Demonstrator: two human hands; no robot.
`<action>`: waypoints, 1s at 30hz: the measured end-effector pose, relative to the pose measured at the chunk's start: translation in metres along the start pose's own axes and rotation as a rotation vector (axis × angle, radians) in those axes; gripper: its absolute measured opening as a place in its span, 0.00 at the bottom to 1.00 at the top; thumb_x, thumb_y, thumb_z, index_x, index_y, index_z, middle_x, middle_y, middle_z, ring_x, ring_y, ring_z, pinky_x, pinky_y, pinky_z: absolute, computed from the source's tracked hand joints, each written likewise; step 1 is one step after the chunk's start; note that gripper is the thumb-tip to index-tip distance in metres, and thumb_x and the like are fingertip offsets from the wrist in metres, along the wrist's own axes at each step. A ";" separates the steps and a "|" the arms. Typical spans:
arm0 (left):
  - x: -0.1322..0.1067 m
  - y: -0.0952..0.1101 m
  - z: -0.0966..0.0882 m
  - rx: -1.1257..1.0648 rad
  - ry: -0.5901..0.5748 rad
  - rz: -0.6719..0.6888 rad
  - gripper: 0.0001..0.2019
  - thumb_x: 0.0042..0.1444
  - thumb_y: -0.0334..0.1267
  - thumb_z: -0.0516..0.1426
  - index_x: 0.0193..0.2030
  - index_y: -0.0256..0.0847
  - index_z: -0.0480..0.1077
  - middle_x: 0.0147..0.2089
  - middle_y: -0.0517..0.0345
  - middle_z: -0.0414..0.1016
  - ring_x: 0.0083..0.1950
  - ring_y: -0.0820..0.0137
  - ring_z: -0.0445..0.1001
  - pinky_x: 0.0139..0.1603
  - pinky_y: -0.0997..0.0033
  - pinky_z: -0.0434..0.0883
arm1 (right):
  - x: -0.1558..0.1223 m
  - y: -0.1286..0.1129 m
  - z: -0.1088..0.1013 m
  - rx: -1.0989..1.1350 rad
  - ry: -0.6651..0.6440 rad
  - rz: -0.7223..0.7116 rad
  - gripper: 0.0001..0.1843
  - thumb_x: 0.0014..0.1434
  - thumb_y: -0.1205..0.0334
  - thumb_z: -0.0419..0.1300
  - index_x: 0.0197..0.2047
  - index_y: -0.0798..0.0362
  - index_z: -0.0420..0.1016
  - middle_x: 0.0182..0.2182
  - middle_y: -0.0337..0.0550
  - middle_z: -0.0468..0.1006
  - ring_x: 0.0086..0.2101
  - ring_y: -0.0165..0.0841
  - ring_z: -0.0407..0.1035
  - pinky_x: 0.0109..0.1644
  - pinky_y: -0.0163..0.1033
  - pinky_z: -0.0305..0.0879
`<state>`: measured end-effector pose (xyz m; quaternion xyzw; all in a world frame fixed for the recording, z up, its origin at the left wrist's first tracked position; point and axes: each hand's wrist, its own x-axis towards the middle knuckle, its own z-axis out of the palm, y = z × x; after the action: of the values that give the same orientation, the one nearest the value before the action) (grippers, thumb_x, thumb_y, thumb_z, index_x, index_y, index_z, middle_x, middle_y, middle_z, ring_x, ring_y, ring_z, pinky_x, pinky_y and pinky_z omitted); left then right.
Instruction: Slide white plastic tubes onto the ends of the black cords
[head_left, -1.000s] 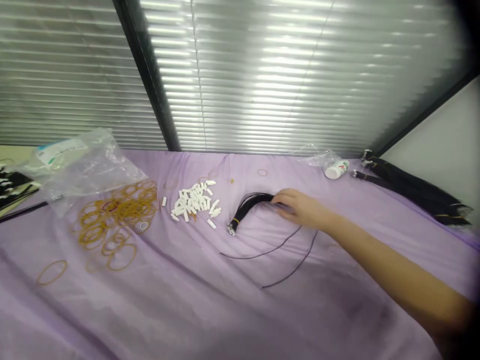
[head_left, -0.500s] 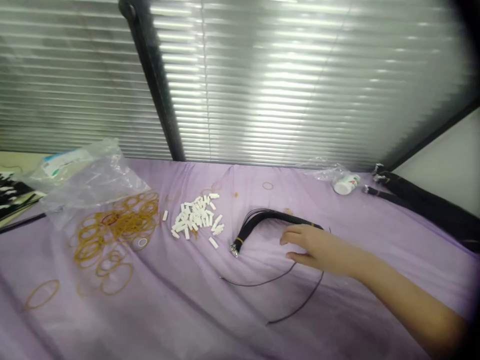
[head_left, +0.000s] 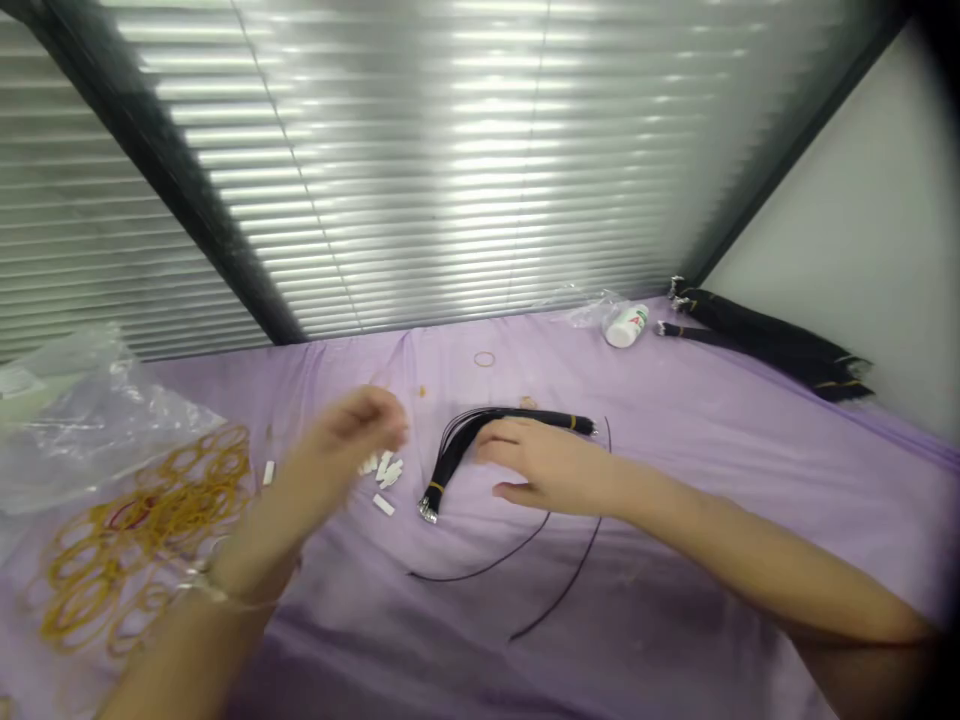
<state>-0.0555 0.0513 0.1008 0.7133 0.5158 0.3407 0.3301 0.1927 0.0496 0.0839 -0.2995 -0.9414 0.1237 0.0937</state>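
Observation:
My right hand (head_left: pixel 551 467) lies on the purple cloth with its fingers stretched out, resting against a bent bundle of black cords (head_left: pixel 480 428) tied with yellow bands. Two loose black cords (head_left: pixel 517 545) trail from under this hand toward me. My left hand (head_left: pixel 341 450) hovers over the heap of small white pieces (head_left: pixel 384 472); it is smeared by motion and its fingers cannot be made out. It hides most of the heap.
Tan rubber bands (head_left: pixel 127 525) lie spread at the left beside a crumpled clear plastic bag (head_left: pixel 82 420). A small white bottle (head_left: pixel 626 324) and a second black cord bundle (head_left: pixel 765 335) lie at the back right. Window blinds (head_left: pixel 465 170) stand behind the purple cloth (head_left: pixel 675 430).
My left hand has come into view from the lower left and reached over the white pieces. My right hand has slid left along the cord bundle. The camera has swung and tilted.

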 end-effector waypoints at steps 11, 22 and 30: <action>-0.002 -0.042 0.043 0.389 -0.374 -0.022 0.08 0.48 0.32 0.61 0.37 0.40 0.72 0.37 0.58 0.76 0.36 0.67 0.72 0.38 0.69 0.66 | 0.037 0.049 0.085 -0.117 0.128 0.109 0.29 0.58 0.58 0.57 0.60 0.60 0.59 0.57 0.54 0.63 0.58 0.45 0.52 0.63 0.54 0.44; 0.001 -0.037 0.044 0.529 -0.444 0.138 0.03 0.53 0.34 0.59 0.29 0.38 0.72 0.33 0.55 0.75 0.39 0.64 0.70 0.43 0.66 0.65 | 0.036 0.052 0.081 -0.074 0.152 0.082 0.26 0.58 0.56 0.57 0.57 0.59 0.62 0.53 0.56 0.66 0.52 0.45 0.57 0.55 0.50 0.52; -0.013 -0.033 0.044 0.562 -0.555 0.132 0.05 0.59 0.31 0.51 0.33 0.37 0.65 0.39 0.53 0.66 0.41 0.66 0.66 0.43 0.65 0.65 | 0.036 0.058 0.083 -0.047 0.172 0.046 0.23 0.59 0.53 0.56 0.53 0.58 0.65 0.53 0.53 0.66 0.52 0.44 0.58 0.55 0.48 0.51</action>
<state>-0.0394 0.0418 0.0473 0.8724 0.4330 0.0011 0.2266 0.1746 0.1014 -0.0079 -0.3326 -0.9254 0.0776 0.1645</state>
